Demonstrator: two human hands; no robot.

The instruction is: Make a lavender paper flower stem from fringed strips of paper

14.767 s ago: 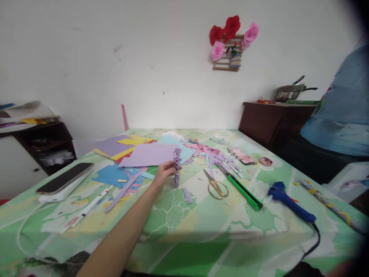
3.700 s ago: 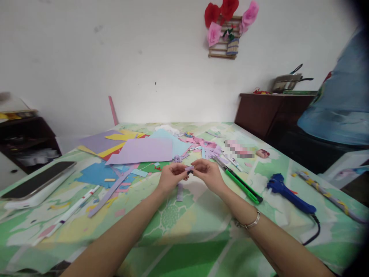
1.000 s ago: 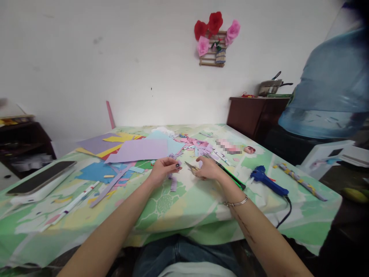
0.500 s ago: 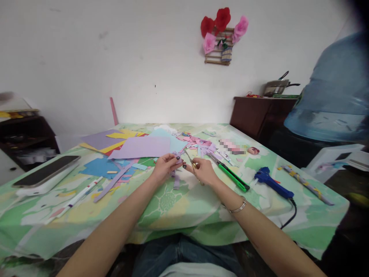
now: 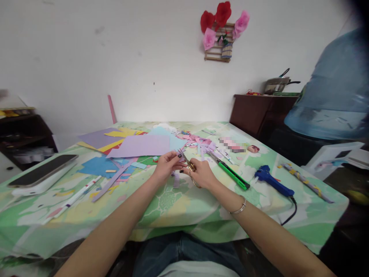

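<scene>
Our left hand (image 5: 166, 166) pinches a small lilac paper scrap (image 5: 178, 158) just above the tablecloth (image 5: 173, 209). Our right hand (image 5: 201, 175) grips the gold scissors (image 5: 188, 165), fingers closed through the loops. The blades slant up-left, with the tips right at the scrap.

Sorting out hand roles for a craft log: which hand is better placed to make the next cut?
Right, probably: the right hand grips the scissors, blades aimed toward the left hand, whose fingers are pinched together beside them.
</scene>
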